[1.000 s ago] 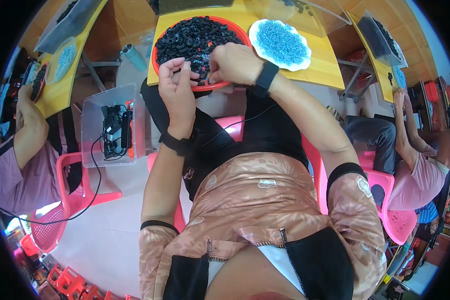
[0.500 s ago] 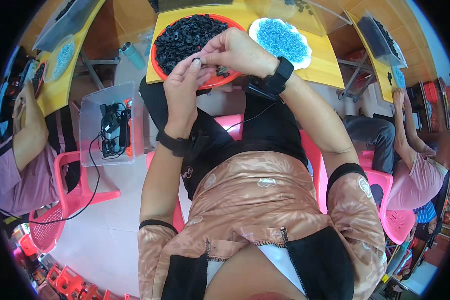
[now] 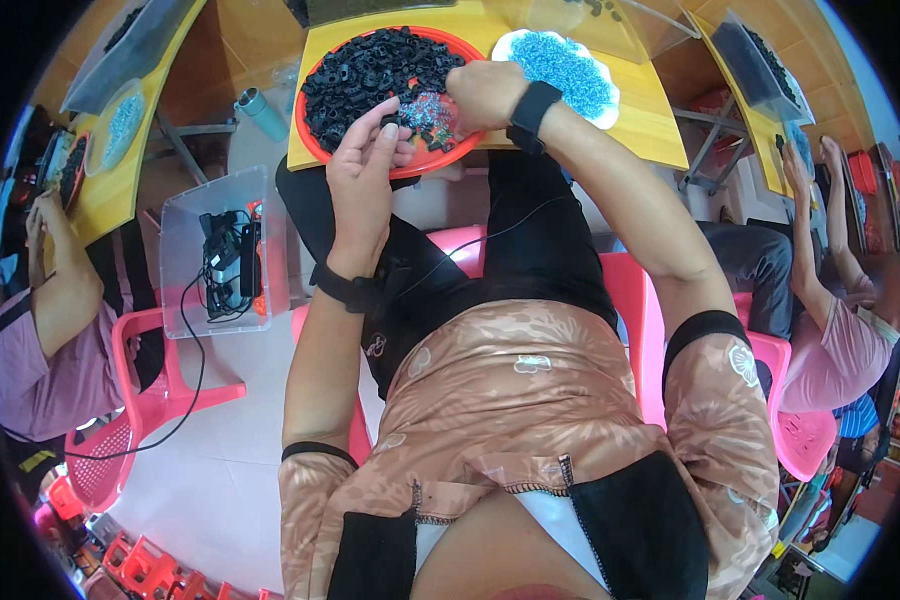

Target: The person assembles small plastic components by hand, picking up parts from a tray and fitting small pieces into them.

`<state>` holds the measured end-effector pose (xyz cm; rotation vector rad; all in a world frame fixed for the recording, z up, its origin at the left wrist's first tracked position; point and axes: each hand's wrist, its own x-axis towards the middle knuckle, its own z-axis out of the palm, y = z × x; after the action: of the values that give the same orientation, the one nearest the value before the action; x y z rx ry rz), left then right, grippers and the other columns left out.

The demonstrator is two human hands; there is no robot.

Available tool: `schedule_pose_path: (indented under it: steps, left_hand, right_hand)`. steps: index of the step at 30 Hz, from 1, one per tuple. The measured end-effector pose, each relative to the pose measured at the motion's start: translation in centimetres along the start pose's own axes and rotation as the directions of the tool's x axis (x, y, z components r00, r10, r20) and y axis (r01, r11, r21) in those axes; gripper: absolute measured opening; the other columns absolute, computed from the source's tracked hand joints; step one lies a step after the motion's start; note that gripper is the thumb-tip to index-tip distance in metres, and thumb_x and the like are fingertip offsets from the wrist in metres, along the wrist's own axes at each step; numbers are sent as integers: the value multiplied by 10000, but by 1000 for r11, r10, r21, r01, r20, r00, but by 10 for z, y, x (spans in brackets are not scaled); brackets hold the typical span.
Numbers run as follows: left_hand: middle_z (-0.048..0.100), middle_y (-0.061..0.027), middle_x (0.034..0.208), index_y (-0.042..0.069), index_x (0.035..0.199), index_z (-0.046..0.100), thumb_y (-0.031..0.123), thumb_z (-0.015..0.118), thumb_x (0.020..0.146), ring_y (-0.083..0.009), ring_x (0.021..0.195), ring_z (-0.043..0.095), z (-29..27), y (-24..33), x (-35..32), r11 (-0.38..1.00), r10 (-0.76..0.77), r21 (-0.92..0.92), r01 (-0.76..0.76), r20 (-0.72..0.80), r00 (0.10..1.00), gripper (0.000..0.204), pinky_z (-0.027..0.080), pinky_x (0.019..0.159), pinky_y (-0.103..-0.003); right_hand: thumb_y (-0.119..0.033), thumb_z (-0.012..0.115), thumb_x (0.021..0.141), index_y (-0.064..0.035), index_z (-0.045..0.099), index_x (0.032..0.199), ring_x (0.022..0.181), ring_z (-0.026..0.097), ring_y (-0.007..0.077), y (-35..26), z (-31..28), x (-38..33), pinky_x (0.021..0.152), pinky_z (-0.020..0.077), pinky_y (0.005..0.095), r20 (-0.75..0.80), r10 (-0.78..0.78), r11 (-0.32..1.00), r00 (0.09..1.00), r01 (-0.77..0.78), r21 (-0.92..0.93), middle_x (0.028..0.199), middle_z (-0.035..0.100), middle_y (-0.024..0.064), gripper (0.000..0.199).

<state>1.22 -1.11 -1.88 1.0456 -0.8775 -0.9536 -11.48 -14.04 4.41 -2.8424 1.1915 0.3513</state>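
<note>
left hand (image 3: 363,165), right hand (image 3: 482,92), red tray (image 3: 315,150)

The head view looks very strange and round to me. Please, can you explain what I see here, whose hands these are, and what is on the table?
The camera sits on a person's head and looks down, so you see that person's own chest, lap and forearms. The wide lens bends straight edges near the rim.

Both hands reach forward to a yellow table. On it stands a red tray heaped with small black parts, and beside it a white plate of small blue parts.

The left hand is at the tray's near edge, fingers pinched; what it holds is too small to tell. The right hand, with a black wristband, rests over a patch of greyish small pieces in the tray.

Other people sit on pink chairs at both sides.
</note>
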Motion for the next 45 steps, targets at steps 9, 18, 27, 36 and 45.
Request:
schedule_pose_path:
  steps: [9,18,27,36,45]
  left_hand:
    - [613,-55,894,7,1030,541,28,575,896,-91,768,606,5,0,1,998,59,-33,-59,-11,998,140,502,684,-207]
    - [615,-47,892,-2,1034,562,9,558,900,-91,766,616,4,-5,1,999,51,-14,-51,-13,999,135,502,677,-202]
    - [639,-55,903,-28,1084,587,-7,557,894,-93,763,622,4,-5,-1,1000,15,-20,-17,-54,998,193,506,683,-205]
    - [651,-65,943,-8,1158,584,76,547,924,-79,779,591,-10,5,5,965,-69,-244,97,122,990,250,473,715,-196]
    - [595,-91,1038,20,1244,486,81,494,955,-104,832,528,-32,12,13,710,107,-703,42,166,980,296,462,753,-203]
  right_hand:
    - [-160,664,783,35,696,888,620,644,160,22,3,-18,620,525,288,-135,-119,795,984,176,581,718,676,129,224]
    - [-112,630,866,24,674,986,646,610,58,-10,19,-21,604,512,192,-142,10,236,990,135,962,750,662,31,187]
    - [-64,654,825,4,662,1016,645,602,72,-17,14,-27,607,498,216,-433,-76,652,898,373,659,743,665,51,203]
    - [-73,695,809,-15,637,1032,663,593,51,-15,-12,-20,648,481,198,-392,-147,421,908,416,806,724,653,10,237]
    - [-165,713,793,-31,699,857,695,626,94,-10,6,0,673,497,245,-314,-150,577,938,341,742,734,674,26,149]
